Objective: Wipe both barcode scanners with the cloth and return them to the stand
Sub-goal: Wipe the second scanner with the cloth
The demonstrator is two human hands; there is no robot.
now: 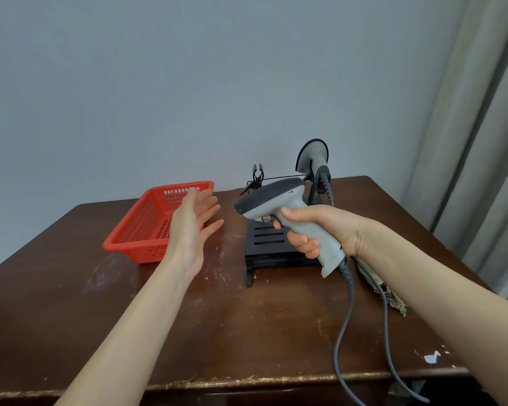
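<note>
Scanner gripped by right hand above stand | left hand open beside basket

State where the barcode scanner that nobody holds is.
In the head view the free scanner sits on the black stand, right of centre at the back of the table, behind the held scanner.

A scuffed dark wooden table stood against a plain, pale grey-blue wall, its front edge chipped and worn. Grey-beige curtains hung in folds at the right, under soft, even light.
</note>
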